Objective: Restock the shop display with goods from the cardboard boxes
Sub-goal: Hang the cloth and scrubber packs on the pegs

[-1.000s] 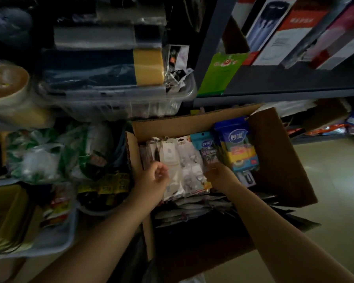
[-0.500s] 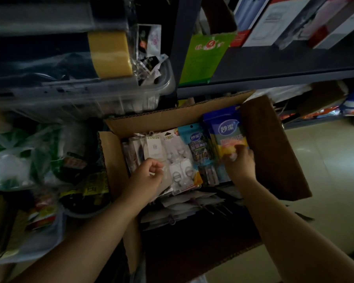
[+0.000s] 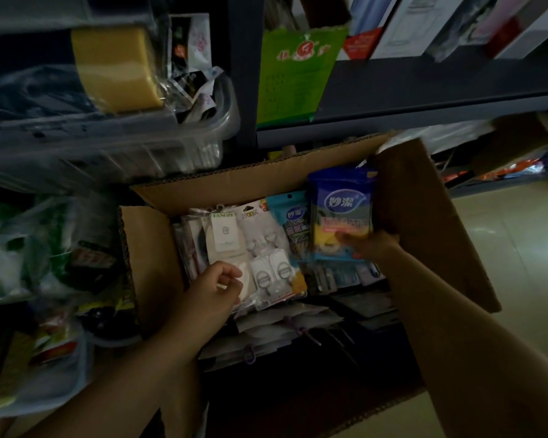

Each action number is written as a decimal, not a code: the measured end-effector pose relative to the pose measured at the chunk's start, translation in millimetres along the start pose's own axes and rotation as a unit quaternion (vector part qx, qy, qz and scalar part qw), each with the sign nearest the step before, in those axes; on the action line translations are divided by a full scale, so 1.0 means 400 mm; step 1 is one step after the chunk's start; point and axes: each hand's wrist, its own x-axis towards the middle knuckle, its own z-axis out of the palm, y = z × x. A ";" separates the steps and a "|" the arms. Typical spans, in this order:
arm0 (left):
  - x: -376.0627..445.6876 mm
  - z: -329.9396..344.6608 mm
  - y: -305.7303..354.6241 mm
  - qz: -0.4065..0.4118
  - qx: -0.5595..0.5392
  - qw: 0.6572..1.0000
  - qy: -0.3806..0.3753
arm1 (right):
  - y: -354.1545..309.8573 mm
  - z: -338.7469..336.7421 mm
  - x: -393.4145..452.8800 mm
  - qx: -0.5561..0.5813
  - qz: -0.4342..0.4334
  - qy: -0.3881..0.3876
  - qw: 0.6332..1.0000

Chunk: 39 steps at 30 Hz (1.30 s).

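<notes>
An open cardboard box (image 3: 222,184) stands on the floor below a dark shelf, packed with upright packets. My right hand (image 3: 372,246) grips the lower edge of a blue sponge packet (image 3: 340,213) and holds it raised by the box's right flap (image 3: 424,222). My left hand (image 3: 214,287) pinches the lower left of the white hook packets (image 3: 266,257) at the box's left side. A smaller teal packet (image 3: 293,222) stands between the hook packets and the sponge packet. Flat pale packets (image 3: 285,324) lie lower in the box.
A clear plastic bin (image 3: 133,143) with a yellow sponge (image 3: 114,71) sits upper left. Bagged goods (image 3: 32,248) crowd the left. A green packet (image 3: 295,74) leans on the dark shelf (image 3: 424,90) with boxed goods above. Pale floor (image 3: 513,279) lies to the right.
My right hand moved from the middle of the box to the blue sponge packet, took hold of it and lifted it. My left hand stayed on the white packets.
</notes>
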 end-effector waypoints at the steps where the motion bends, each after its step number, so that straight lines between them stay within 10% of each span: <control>1: -0.003 0.005 0.002 -0.002 0.000 1.000 0.000 | -0.003 -0.003 -0.018 0.007 -0.001 0.011 1.000; 11: -0.015 0.021 0.075 -0.013 -0.032 0.999 -0.019 | -0.027 -0.063 -0.242 0.207 -0.132 -0.088 0.966; 21: -0.100 -0.042 0.200 0.015 -0.271 0.951 -0.144 | -0.089 -0.035 -0.567 0.411 -0.230 -0.301 0.829; 39: -0.372 -0.605 0.198 0.204 -0.333 0.921 0.013 | -0.474 0.033 -1.091 0.443 -0.416 -0.142 0.781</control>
